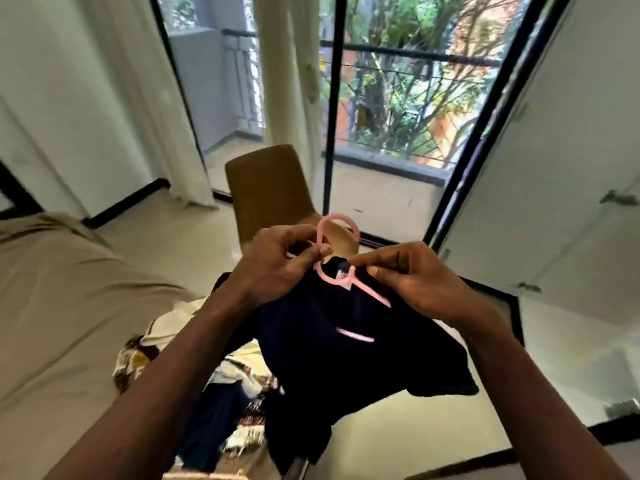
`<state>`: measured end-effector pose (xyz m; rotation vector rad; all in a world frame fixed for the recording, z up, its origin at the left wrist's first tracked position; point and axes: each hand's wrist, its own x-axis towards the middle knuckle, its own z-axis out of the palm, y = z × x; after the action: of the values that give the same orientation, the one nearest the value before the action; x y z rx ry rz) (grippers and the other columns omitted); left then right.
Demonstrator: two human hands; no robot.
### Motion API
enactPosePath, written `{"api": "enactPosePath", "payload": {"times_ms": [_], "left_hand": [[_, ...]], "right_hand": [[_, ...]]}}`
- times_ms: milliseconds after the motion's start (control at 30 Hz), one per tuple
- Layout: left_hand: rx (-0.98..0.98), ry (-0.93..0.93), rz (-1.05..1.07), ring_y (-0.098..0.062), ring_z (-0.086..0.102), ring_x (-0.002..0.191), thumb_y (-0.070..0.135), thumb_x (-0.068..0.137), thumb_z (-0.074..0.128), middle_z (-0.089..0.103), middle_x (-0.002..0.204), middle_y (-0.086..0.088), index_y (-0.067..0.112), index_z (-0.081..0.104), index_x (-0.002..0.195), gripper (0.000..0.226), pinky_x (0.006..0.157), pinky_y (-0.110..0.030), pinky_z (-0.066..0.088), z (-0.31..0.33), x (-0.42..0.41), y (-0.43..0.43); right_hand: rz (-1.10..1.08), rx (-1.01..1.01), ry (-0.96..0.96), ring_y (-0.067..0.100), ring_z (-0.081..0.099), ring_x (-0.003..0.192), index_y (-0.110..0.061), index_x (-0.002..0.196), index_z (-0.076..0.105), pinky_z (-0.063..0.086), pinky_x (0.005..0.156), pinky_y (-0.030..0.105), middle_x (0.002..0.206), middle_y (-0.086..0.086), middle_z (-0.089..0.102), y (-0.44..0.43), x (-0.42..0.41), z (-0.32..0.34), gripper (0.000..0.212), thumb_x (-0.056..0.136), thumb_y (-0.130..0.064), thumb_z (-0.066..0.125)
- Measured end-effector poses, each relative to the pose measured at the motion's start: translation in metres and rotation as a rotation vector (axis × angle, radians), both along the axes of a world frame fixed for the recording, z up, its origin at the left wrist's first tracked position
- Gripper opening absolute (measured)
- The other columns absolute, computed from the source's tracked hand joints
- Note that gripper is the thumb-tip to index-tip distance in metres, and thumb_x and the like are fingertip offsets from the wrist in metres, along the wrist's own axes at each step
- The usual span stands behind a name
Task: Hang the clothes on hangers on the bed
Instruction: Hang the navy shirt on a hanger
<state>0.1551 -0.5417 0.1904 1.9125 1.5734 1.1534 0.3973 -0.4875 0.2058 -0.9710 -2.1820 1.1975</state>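
Two hands are held up at the centre of the frame, both engaged on one pink hanger (349, 280) and one dark navy garment (346, 351).

Left hand (277, 271): its fingers (311, 252) are curled and pinched on the neck of the pink hanger, just below the hook. The hook stands clear above the knuckles, upright and uncovered.

Right hand (419, 282): thumb and forefinger are closed in a pinch on the collar edge of the dark navy garment, just right of the hanger's neck. The remaining fingers are curled behind the cloth. Whether the plastic is also caught in this pinch cannot be told.

Position of the hanger: its neck and junction show at the collar opening between the two hands. One pink arm runs down to the right, touching the underside of the right hand, and then passes under the fabric. A short pink length of the lower bar shows through a gap in the cloth lower down. The remainder of the hanger is hidden inside the garment.

Position of the garment: it is carried in the air and hangs down from both hands toward the lower centre of the frame, above the edge of the bed (69, 306).

The bed, covered in beige, fills the left of the frame. A pile of clothes (239, 375), white, patterned and dark blue, lies on it directly below the hanging garment.

A brown chair (266, 192) stands on the pale floor (173, 237) behind the hands, before a glazed door (398, 98).
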Motion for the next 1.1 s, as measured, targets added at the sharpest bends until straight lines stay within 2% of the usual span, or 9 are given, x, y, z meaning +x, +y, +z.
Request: {"api": "enactPosePath", "payload": {"times_ms": [167,300,400,567,700,800,867,967,1100], "left_hand": [[-0.042,0.042,-0.179,-0.008,0.073,0.083,0.041,0.096,0.071,0.076,0.088,0.012,0.029,0.077,0.092,0.014,0.08,-0.044,0.06,0.009,0.066,0.086],[-0.06,-0.048,-0.251,-0.004,0.064,0.067,0.035,0.096,0.073,0.072,0.073,0.009,0.022,0.076,0.083,0.019,0.066,-0.027,0.048,0.022,0.111,0.148],[-0.032,-0.085,-0.288,-0.002,0.056,0.061,0.032,0.095,0.075,0.068,0.066,0.008,0.017,0.075,0.079,0.022,0.062,-0.027,0.043,0.026,0.145,0.192],[0.006,-0.17,-0.392,-0.018,0.065,0.068,0.051,0.089,0.072,0.074,0.074,-0.005,0.019,0.077,0.081,0.033,0.072,-0.052,0.055,0.03,0.221,0.274],[0.084,-0.154,-0.518,-0.016,0.069,0.068,0.054,0.092,0.068,0.074,0.074,0.003,0.024,0.076,0.083,0.032,0.071,-0.048,0.055,0.038,0.294,0.345],[0.179,0.05,-0.532,-0.006,0.065,0.066,0.071,0.094,0.05,0.068,0.069,0.014,0.038,0.07,0.084,0.039,0.064,-0.036,0.051,0.04,0.331,0.404],[0.234,0.162,-0.533,-0.007,0.059,0.062,0.077,0.094,0.039,0.059,0.06,0.014,0.045,0.061,0.073,0.044,0.06,-0.033,0.043,0.041,0.353,0.439],[0.19,0.088,-0.689,-0.003,0.062,0.063,0.07,0.093,0.052,0.064,0.064,0.016,0.041,0.066,0.075,0.036,0.06,-0.034,0.046,0.048,0.39,0.493],[0.092,-0.047,-0.955,-0.01,0.073,0.082,0.052,0.091,0.066,0.077,0.087,0.013,0.033,0.077,0.097,0.022,0.079,-0.048,0.06,0.066,0.439,0.552]], "right_hand": [[-0.234,0.062,0.135,0.004,0.071,0.108,-0.031,0.112,0.078,0.055,0.102,0.039,0.107,-0.017,0.077,0.052,0.048,-0.001,0.033,0.1,-0.004,0.062],[-0.491,0.024,0.299,0.008,0.074,0.103,-0.028,0.124,0.071,0.058,0.098,0.035,0.106,-0.006,0.079,0.088,0.091,-0.015,0.026,0.101,-0.018,0.064],[-0.671,0.12,0.196,0.0,0.071,0.102,-0.032,0.124,0.071,0.059,0.096,0.036,0.106,-0.016,0.077,0.101,0.125,-0.033,0.033,0.095,-0.047,0.067],[-0.985,0.271,0.029,-0.009,0.066,0.091,-0.029,0.112,0.076,0.056,0.086,0.025,0.095,-0.026,0.072,0.118,0.173,-0.047,0.018,0.096,-0.036,0.07],[-1.224,0.317,0.054,-0.006,0.065,0.092,-0.029,0.112,0.077,0.054,0.087,0.026,0.093,-0.032,0.067,0.158,0.218,-0.04,0.018,0.098,-0.031,0.066],[-1.379,0.401,0.039,0.001,0.067,0.097,-0.031,0.113,0.077,0.053,0.087,0.028,0.098,-0.027,0.069,0.2,0.251,-0.024,0.018,0.098,-0.032,0.067],[-1.445,0.469,-0.034,0.005,0.067,0.101,-0.031,0.116,0.076,0.052,0.085,0.027,0.104,-0.024,0.071,0.226,0.27,-0.008,0.02,0.098,-0.029,0.067],[-1.504,0.575,-0.191,0.008,0.068,0.106,-0.033,0.121,0.074,0.056,0.088,0.032,0.117,-0.017,0.074,0.255,0.304,0.016,0.025,0.099,-0.027,0.065],[-1.57,0.616,-0.245,0.005,0.069,0.109,-0.032,0.123,0.074,0.057,0.093,0.033,0.118,-0.016,0.074,0.28,0.353,0.039,0.025,0.1,-0.029,0.064]]}}
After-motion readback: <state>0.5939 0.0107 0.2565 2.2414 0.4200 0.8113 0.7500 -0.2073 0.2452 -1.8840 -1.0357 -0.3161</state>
